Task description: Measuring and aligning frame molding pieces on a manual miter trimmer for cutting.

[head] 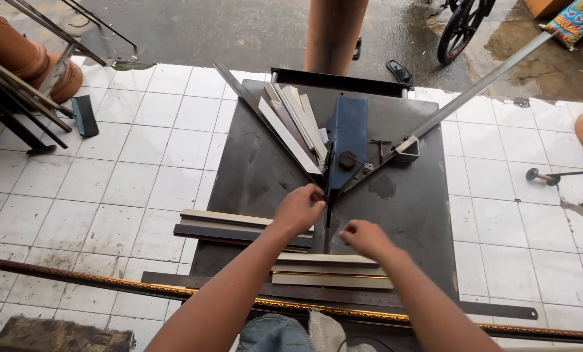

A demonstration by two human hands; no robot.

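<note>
My left hand [298, 207] reaches to the point of the V-shaped metal guide [275, 137] on a dark metal work table [252, 169]. Its fingers are curled just below the lower end of a white moulding strip [290, 138], and whatever they grip is hidden. My right hand [364, 236] lies to the right of it in a loose fist on the table, just above short cut moulding pieces [330, 270]. A blue cutter body [348, 133] stands upright behind the V point.
More moulding strips [229, 226] lie at the table's left edge. A long gold-trimmed moulding [83, 281] and a steel ruler [493, 309] run along the front. A long lever bar [480, 81] rises right. White tiled floor, clay pots [24, 55] and a pillar [334, 32] surround the table.
</note>
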